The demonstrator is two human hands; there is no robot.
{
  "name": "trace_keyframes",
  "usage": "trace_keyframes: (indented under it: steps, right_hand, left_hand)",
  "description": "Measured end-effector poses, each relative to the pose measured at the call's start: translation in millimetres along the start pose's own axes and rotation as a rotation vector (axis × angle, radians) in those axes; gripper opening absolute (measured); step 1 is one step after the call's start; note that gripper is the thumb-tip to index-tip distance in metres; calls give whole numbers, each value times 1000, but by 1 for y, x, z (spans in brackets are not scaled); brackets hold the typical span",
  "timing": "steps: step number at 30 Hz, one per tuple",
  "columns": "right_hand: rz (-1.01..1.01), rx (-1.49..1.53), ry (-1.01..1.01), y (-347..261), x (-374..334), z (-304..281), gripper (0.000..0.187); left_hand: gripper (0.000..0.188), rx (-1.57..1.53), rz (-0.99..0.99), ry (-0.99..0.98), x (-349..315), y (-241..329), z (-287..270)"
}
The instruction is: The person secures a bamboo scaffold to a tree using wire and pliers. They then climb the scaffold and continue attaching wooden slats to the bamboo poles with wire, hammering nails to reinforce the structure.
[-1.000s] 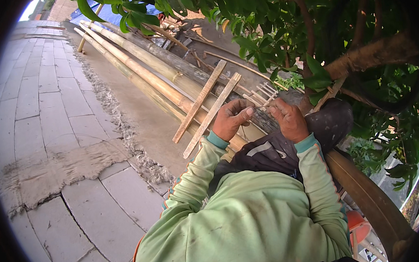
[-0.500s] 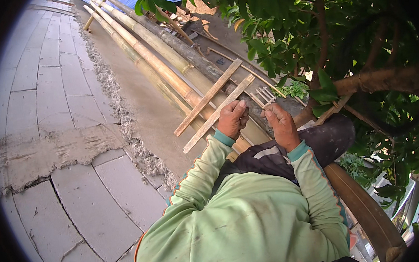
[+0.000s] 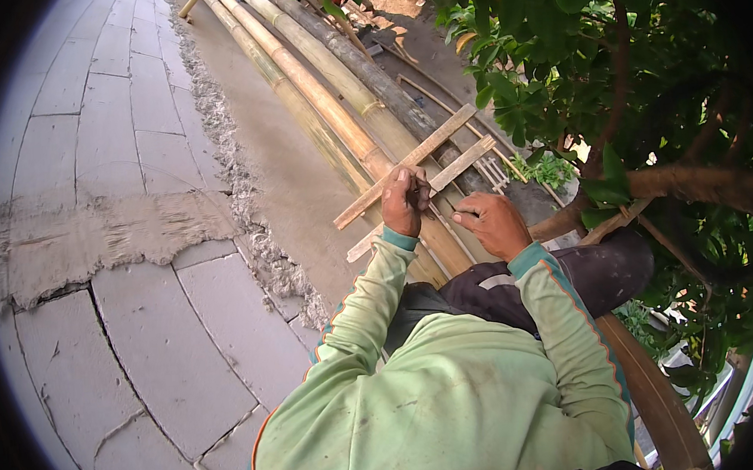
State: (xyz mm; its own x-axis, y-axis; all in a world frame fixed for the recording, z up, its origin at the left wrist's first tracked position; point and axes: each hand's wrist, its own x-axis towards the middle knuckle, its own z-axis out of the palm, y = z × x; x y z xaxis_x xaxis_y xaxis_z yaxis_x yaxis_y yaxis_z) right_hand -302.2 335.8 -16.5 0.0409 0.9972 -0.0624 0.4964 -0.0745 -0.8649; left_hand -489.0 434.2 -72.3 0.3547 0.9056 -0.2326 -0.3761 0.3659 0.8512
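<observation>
My left hand is closed, its fingers curled inward and raised above the bamboo poles. Level with it, my right hand has thumb and forefinger pinched, pointing toward the left. Anything between the fingers of either hand is too small to make out. A gap separates the hands. Just beyond them, two flat wooden strips lie across the poles, the farther strip and the nearer strip. My left hand covers part of both strips.
On the left is a pale block wall with a rough mortar band. A dark pole runs beside the bamboo. Leafy branches crowd the right, above a curved brown beam near my body.
My hands have moved apart a little. The right has turned so its pinched fingers point left, and the left has turned as well. The whole view has shifted slightly.
</observation>
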Motion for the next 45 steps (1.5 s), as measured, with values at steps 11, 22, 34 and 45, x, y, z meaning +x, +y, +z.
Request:
trace_keyframes:
  steps: [11,22,34,45]
  right_hand:
    - [-107,-98,99,-16,39,23,17]
    - [190,363,441,57,8,-8,17]
    - [358,765,625,93,0,-20,19]
    - [350,587,526,99,-6,-18,21]
  left_hand:
    - [30,1231,381,-261,32,106,-42]
    - [52,1797,105,-124,-3,29,-165]
    - [32,817,-103,377,-65,39,-229]
    - [35,731,-364,849,-117,14,-268]
